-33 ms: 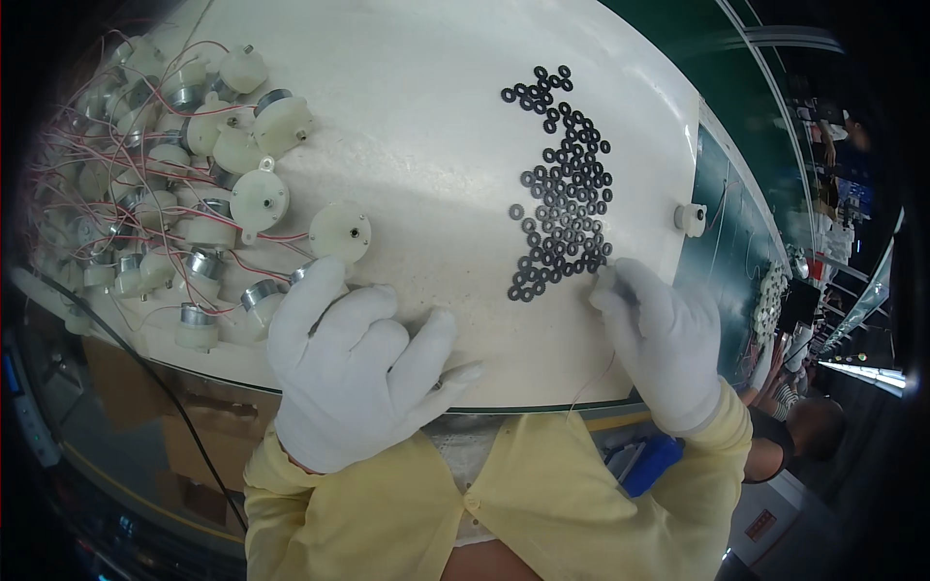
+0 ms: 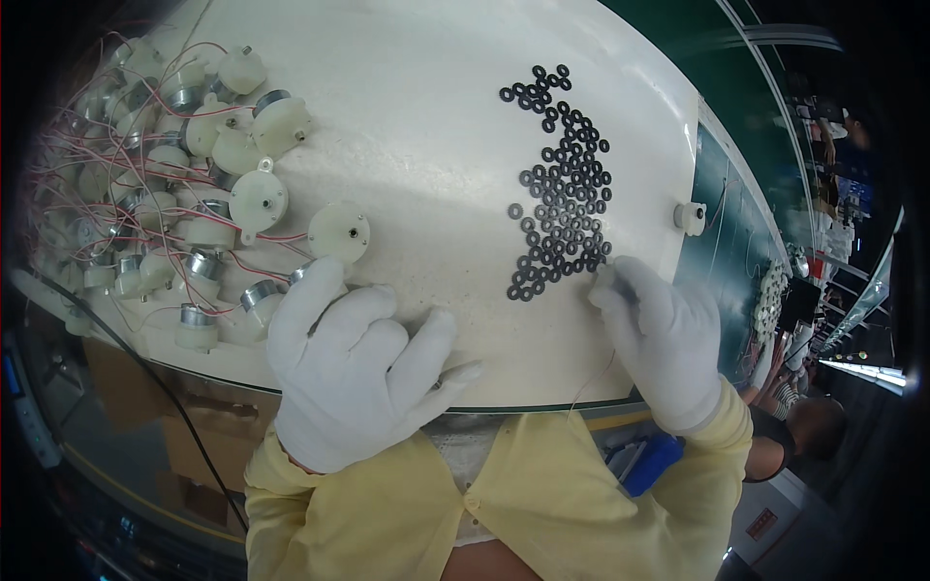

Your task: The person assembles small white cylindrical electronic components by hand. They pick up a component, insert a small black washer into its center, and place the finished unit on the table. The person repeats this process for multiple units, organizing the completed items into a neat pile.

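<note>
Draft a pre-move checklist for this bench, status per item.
1. Gloves on left hand and right hand: ok, both white.
2. Black rings kept apart from the piled motor units: ok, bare white table between.
3. Red wires untangled: not ok, they cross over the pile.
4. Lone motor unit well inside the table's right edge: not ok, it's at the edge.
5. Right-hand grip secure: cannot tell, fingers hide it.

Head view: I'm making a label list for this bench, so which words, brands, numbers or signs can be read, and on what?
Red label on the pale panel at lower right: marks too small and blurred to read.
Small gear motors: no readable text.
Black rings: none readable.
Left glove and right glove: none visible.
</note>
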{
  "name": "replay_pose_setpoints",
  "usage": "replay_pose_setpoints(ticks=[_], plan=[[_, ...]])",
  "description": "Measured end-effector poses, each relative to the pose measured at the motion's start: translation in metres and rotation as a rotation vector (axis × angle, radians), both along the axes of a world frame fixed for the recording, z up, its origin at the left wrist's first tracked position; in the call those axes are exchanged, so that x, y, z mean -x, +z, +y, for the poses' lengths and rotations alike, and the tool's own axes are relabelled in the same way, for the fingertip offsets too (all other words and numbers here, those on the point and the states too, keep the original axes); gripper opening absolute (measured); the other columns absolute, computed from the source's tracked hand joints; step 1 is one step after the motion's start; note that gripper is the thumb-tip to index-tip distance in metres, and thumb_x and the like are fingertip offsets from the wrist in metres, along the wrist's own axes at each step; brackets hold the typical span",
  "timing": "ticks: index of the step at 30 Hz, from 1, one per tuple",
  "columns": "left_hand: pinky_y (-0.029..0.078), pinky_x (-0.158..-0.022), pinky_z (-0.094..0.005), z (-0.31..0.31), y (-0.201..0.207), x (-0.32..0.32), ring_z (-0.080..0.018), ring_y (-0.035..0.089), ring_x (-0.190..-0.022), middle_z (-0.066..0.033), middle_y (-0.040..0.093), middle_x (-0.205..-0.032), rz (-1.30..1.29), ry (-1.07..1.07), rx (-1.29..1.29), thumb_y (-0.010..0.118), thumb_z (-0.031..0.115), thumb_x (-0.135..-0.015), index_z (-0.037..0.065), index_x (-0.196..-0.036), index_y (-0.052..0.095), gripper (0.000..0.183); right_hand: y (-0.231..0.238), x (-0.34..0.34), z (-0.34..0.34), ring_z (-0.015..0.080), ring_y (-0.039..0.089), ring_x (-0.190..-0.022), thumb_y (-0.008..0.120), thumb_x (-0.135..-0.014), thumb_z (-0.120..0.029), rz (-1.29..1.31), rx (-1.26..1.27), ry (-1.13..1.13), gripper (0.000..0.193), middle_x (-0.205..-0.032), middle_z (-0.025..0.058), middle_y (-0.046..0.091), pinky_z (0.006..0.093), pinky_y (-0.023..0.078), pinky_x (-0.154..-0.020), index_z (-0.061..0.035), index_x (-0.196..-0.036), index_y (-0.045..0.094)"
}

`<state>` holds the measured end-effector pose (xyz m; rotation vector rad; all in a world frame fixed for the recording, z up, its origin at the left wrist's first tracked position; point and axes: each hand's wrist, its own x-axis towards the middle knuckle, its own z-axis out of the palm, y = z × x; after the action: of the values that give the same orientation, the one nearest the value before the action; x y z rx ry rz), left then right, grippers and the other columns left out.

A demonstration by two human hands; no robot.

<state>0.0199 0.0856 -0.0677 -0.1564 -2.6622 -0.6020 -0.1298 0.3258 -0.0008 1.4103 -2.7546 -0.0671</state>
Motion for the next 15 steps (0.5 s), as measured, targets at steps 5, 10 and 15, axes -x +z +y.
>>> replay_pose_setpoints(ticks=[5,10,15], plan=[[0.04,-0.105,-0.0577,-0.001,0.0,0.001,-0.0247,0.056,-0.094,-0.0023,0.046,-0.077,0.005,-0.007,-0.011,0.082,0.039,-0.066,0.015,-0.099,0.071,0.042,0.007,0.003,0.002,0.0219,0.06,-0.058,0.08,-0.086,-0.024,-0.117,0.027,-0.016,0.029,-0.074,0.0002,0.068,0.0353,0.04,-0.059,-0.0115,-0.105,0.064],[0.04,-0.106,-0.0582,-0.001,0.0,-0.001,-0.0249,0.056,-0.095,-0.0021,0.049,-0.078,-0.007,-0.014,-0.002,0.082,0.039,-0.066,0.015,-0.101,0.07,0.043,0.016,0.017,0.028,0.0229,0.066,-0.07,0.08,-0.082,-0.021,-0.233,-0.033,0.087,0.031,-0.083,0.0004,0.071,0.036,0.043,-0.064,-0.0128,-0.107,0.064],[0.045,-0.09,-0.0528,-0.003,0.004,0.001,-0.0245,0.055,-0.092,-0.003,0.049,-0.079,0.002,-0.036,0.025,0.081,0.039,-0.07,0.013,-0.104,0.069,0.044,0.015,0.018,0.036,0.0227,0.066,-0.071,0.081,-0.081,-0.019,-0.336,0.056,0.053,0.032,-0.083,-0.0002,0.07,0.0362,0.044,-0.065,-0.0122,-0.108,0.065]])
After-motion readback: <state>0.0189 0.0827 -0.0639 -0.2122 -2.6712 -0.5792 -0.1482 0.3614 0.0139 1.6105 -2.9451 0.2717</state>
